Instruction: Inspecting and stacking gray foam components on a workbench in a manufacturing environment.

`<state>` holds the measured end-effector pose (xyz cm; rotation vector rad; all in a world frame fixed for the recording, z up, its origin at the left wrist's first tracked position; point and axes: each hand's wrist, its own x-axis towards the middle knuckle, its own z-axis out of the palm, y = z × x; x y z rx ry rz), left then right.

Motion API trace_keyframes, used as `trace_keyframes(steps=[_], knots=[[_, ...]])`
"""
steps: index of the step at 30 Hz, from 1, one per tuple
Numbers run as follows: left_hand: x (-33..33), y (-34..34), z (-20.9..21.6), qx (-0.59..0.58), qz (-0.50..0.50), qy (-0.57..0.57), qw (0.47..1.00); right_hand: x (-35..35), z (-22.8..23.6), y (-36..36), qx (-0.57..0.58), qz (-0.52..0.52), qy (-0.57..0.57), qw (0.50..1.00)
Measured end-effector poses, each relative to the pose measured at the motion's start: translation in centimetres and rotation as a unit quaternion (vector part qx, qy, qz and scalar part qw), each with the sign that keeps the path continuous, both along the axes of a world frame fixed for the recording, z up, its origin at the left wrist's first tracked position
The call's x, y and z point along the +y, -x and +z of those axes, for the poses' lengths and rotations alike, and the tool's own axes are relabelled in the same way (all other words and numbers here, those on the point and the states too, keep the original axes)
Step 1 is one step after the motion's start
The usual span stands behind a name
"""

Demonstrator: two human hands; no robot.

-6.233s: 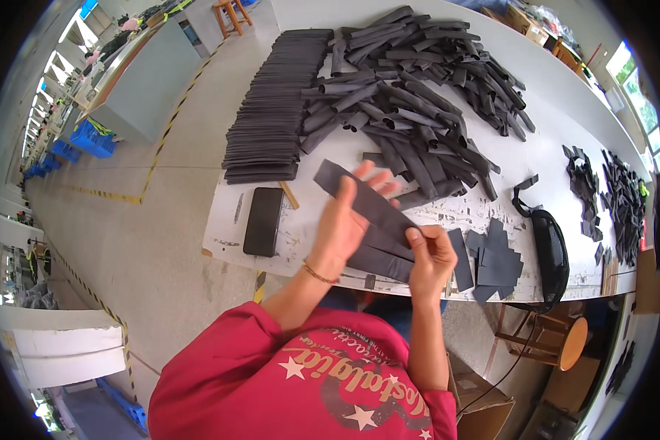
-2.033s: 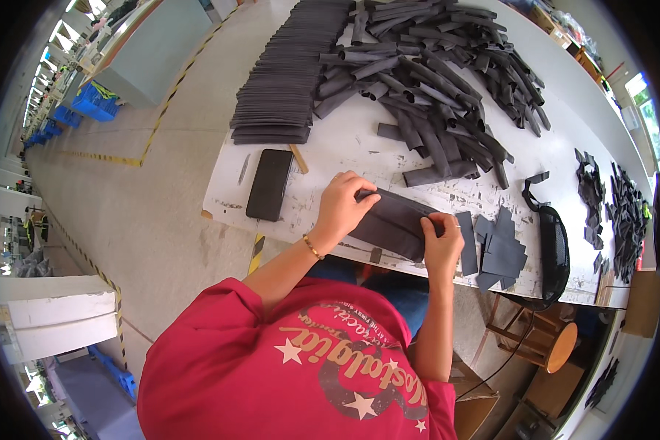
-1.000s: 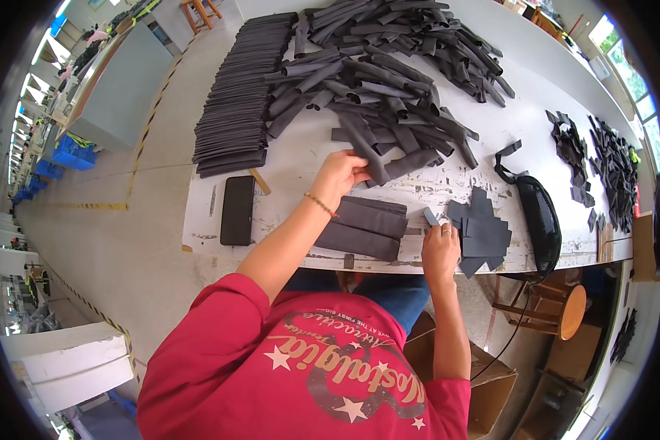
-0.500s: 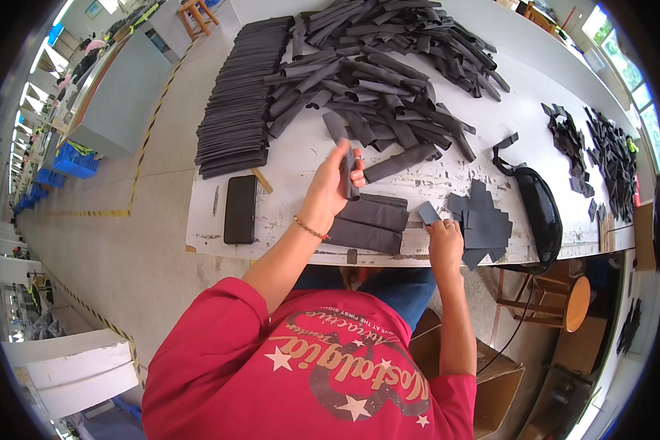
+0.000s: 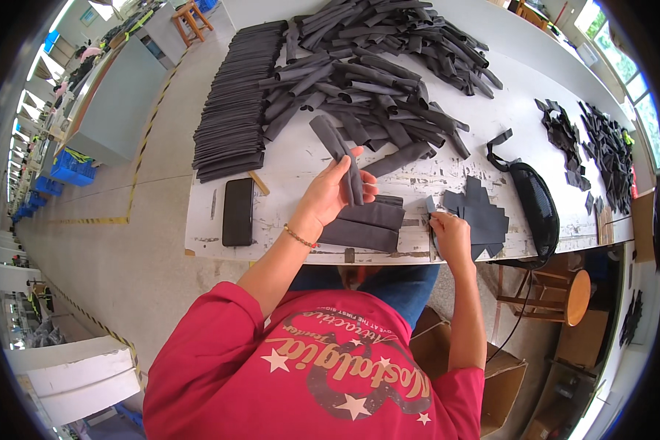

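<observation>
A folded black fabric strip [image 5: 328, 139] slants up and away from my left hand [image 5: 331, 192], gripped between thumb and fingers above the table's front part. Just below it, several flat black strips [image 5: 363, 229] lie side by side near the edge. My right hand [image 5: 452, 233] pinches a small blue-grey piece [image 5: 430, 206], seen nearly edge-on, at the table's front. Beside that hand spreads a heap of small dark rectangular pieces [image 5: 485, 218].
Loose black fabric tubes [image 5: 389, 81] cover the table's far middle, with a neat stack [image 5: 235, 103] at far left. A phone [image 5: 237, 213] lies front left. A black mesh-sided pouch [image 5: 533, 205] and more black scraps [image 5: 607, 158] are on the right. Below stands a wooden stool [image 5: 576, 297].
The strip in my left hand now shows more of its length and leans further left. My right hand has turned its small piece from flat-on to nearly edge-on.
</observation>
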<state>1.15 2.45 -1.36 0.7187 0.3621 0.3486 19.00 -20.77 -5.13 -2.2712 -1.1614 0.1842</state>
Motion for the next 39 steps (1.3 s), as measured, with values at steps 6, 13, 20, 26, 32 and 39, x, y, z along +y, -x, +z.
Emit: trace_keyframes(steps=[6, 13, 20, 26, 32, 39], knots=[[-0.5, -0.3, 0.2, 0.035, 0.014, 0.011, 0.999, 0.3, -1.3, -0.3, -0.051, 0.007, 0.010, 0.999], [-0.2, -0.2, -0.6, 0.011, 0.011, 0.052, 0.999, 0.8, -4.2, 0.1, -0.193, -0.079, -0.020, 0.978], [0.2, 0.0, -0.1, -0.020, 0.052, 0.077, 0.996, 0.7, 0.3, -0.2, -0.188, -0.173, -0.122, 0.959], [0.5, -0.2, 0.7, 0.001, 0.086, 0.034, 0.996, 1.7, 1.0, -0.2, 0.036, -0.155, -0.238, 0.958], [1.6, 0.4, 0.3, 0.007, 0.070, 0.056, 0.996, 3.1, 3.5, 4.2, 0.151, -0.070, -0.159, 0.973], [1.4, 0.2, 0.4, 0.034, 0.102, -0.012, 0.994, 3.6, 4.7, 7.0, 0.120, -0.011, -0.195, 0.973]])
